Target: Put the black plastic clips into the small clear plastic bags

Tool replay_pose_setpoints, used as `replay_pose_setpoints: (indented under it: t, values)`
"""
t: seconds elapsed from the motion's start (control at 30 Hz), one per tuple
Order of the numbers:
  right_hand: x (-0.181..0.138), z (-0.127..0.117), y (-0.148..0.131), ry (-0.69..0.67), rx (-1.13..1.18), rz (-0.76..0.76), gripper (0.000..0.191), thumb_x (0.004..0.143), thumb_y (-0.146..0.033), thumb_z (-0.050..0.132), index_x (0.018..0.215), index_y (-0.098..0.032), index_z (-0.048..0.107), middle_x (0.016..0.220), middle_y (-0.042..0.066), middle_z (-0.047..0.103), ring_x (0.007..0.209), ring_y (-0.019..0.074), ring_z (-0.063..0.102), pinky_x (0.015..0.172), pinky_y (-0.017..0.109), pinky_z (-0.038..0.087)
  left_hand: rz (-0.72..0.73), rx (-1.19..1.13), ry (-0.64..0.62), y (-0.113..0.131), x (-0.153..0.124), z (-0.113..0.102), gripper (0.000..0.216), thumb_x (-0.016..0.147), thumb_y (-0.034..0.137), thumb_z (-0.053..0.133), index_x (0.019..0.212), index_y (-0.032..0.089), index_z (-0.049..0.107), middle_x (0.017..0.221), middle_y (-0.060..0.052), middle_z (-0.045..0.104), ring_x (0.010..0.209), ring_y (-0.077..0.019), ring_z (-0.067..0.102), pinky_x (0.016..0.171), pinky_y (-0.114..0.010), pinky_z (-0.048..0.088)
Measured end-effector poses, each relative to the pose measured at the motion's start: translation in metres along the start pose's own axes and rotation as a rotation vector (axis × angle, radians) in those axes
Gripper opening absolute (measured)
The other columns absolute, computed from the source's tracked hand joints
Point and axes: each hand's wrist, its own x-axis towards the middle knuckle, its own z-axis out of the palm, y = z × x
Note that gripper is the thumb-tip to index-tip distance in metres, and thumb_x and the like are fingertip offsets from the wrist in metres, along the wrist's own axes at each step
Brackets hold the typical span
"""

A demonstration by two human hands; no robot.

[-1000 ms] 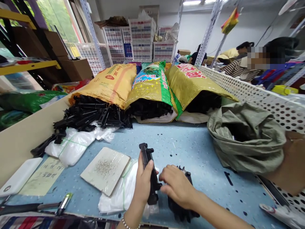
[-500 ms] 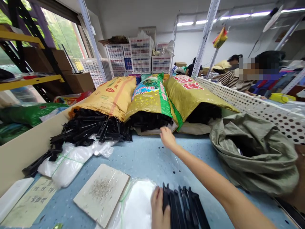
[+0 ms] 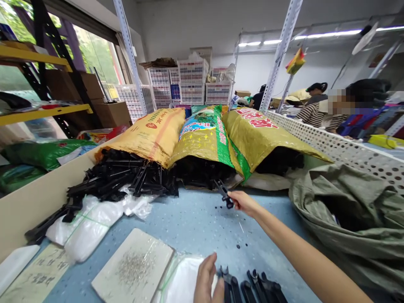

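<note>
My right hand (image 3: 243, 202) is stretched out over the blue table (image 3: 192, 223) and pinches one black plastic part (image 3: 223, 193), held just in front of the middle sack (image 3: 205, 141). That green and yellow sack lies open with black parts spilling from its mouth. My left hand (image 3: 206, 284) rests at the near edge, fingers curled against a row of black parts (image 3: 252, 288) standing side by side. Only the top of that hand shows.
An orange sack (image 3: 151, 134) at the left spills a heap of black parts (image 3: 116, 179). A yellow sack (image 3: 261, 134) and an olive cloth bag (image 3: 350, 219) lie at the right. White plastic bags (image 3: 88, 219) and a grey board (image 3: 134, 269) lie near me. Other people sit behind a perforated panel (image 3: 341, 147).
My right hand reached to the middle sack's mouth, took one black part and has drawn back a little with it. My left hand set its part down and stays by the row.
</note>
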Motion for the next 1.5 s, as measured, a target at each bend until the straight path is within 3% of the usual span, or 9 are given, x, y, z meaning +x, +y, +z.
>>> replay_pose_setpoints:
  t: [0.17, 0.27, 0.43, 0.6, 0.77, 1.07, 1.17, 1.27, 1.5]
  values:
    - [-0.130, 0.040, 0.064, -0.481, 0.460, 0.104, 0.048, 0.085, -0.060, 0.050, 0.087, -0.013, 0.058, 0.065, -0.002, 0.043, 0.048, 0.0052, 0.038, 0.047, 0.018, 0.035, -0.175, -0.588, -0.186, 0.051, 0.015, 0.022, 0.073, 0.075, 0.059, 0.064, 0.136, 0.024, 0.045, 0.131, -0.014, 0.055, 0.124, -0.0291, 0.049, 0.110, -0.044, 0.032]
    - [-0.173, 0.052, 0.071, -0.657, 0.511, 0.099, 0.052, 0.087, -0.063, 0.042, 0.090, -0.014, 0.059, 0.066, -0.001, 0.045, 0.049, 0.0088, 0.044, 0.047, 0.022, 0.040, -0.195, -0.596, -0.268, 0.072, 0.004, 0.029, 0.069, 0.078, 0.058, 0.061, 0.135, 0.023, 0.044, 0.102, -0.010, 0.065, 0.092, -0.0243, 0.065, 0.090, -0.042, 0.048]
    - [-0.173, 0.033, 0.036, 0.025, -0.222, -0.605, 0.040, 0.096, -0.052, 0.035, 0.101, -0.018, 0.056, 0.089, 0.007, 0.057, 0.079, 0.0179, 0.053, 0.073, 0.032, 0.045, -0.085, 0.048, -0.107, 0.084, -0.032, 0.034, 0.063, 0.080, 0.059, 0.056, 0.128, 0.019, 0.043, 0.094, -0.007, 0.064, 0.075, -0.0176, 0.062, 0.072, -0.031, 0.051]
    - [-0.152, 0.036, 0.024, 0.203, -0.586, -1.188, 0.042, 0.098, -0.048, 0.029, 0.087, -0.017, 0.054, 0.077, 0.007, 0.055, 0.070, 0.0187, 0.048, 0.064, 0.032, 0.040, -0.033, 0.209, -0.127, 0.093, -0.050, 0.038, 0.055, 0.088, 0.058, 0.043, 0.129, 0.022, 0.038, 0.114, -0.010, 0.059, 0.078, -0.0172, 0.062, 0.075, -0.032, 0.051]
    - [-0.174, 0.056, 0.040, -0.014, -0.432, -0.818, 0.045, 0.102, -0.039, 0.016, 0.077, -0.019, 0.048, 0.067, 0.001, 0.052, 0.061, 0.0137, 0.048, 0.058, 0.026, 0.037, 0.023, 0.257, -0.038, 0.100, -0.038, 0.030, 0.048, 0.088, 0.056, 0.044, 0.120, 0.020, 0.043, 0.097, -0.006, 0.060, 0.069, -0.0150, 0.059, 0.067, -0.029, 0.051]
    - [-0.224, 0.072, 0.082, -0.043, -0.831, -1.015, 0.029, 0.099, -0.032, 0.033, 0.083, -0.017, 0.052, 0.076, 0.005, 0.057, 0.069, 0.0183, 0.048, 0.065, 0.031, 0.034, -0.072, 0.258, -0.032, 0.087, -0.020, 0.019, 0.053, 0.085, 0.062, 0.042, 0.115, 0.019, 0.049, 0.070, -0.001, 0.061, 0.065, -0.0192, 0.064, 0.057, -0.029, 0.051]
    - [-0.188, 0.058, 0.063, -0.152, -0.800, -0.821, 0.031, 0.100, -0.035, 0.032, 0.083, -0.019, 0.054, 0.078, 0.003, 0.058, 0.071, 0.0162, 0.051, 0.067, 0.028, 0.037, -0.023, 0.305, 0.021, 0.072, -0.018, 0.004, 0.052, 0.085, 0.058, 0.047, 0.117, 0.018, 0.052, 0.101, -0.012, 0.067, 0.103, -0.0274, 0.063, 0.087, -0.039, 0.051]
    - [-0.120, 0.041, 0.024, -0.010, -0.702, -0.385, 0.021, 0.099, -0.033, 0.039, 0.096, -0.020, 0.057, 0.094, 0.003, 0.061, 0.091, 0.0159, 0.056, 0.081, 0.027, 0.039, -0.007, 0.331, 0.104, 0.047, -0.023, -0.002, 0.052, 0.083, 0.048, 0.055, 0.126, 0.019, 0.050, 0.139, -0.013, 0.048, 0.136, -0.0279, 0.035, 0.115, -0.042, 0.023]
    - [0.020, 0.027, -0.046, 0.253, -0.563, -0.054, 0.034, 0.095, -0.032, 0.050, 0.123, -0.013, 0.050, 0.123, 0.013, 0.052, 0.107, 0.0248, 0.055, 0.091, 0.046, 0.044, -0.017, 0.259, 0.018, -0.019, -0.038, 0.033, 0.063, 0.082, 0.041, 0.056, 0.137, 0.014, 0.042, 0.152, -0.011, 0.029, 0.145, -0.0241, 0.016, 0.120, -0.037, 0.003]
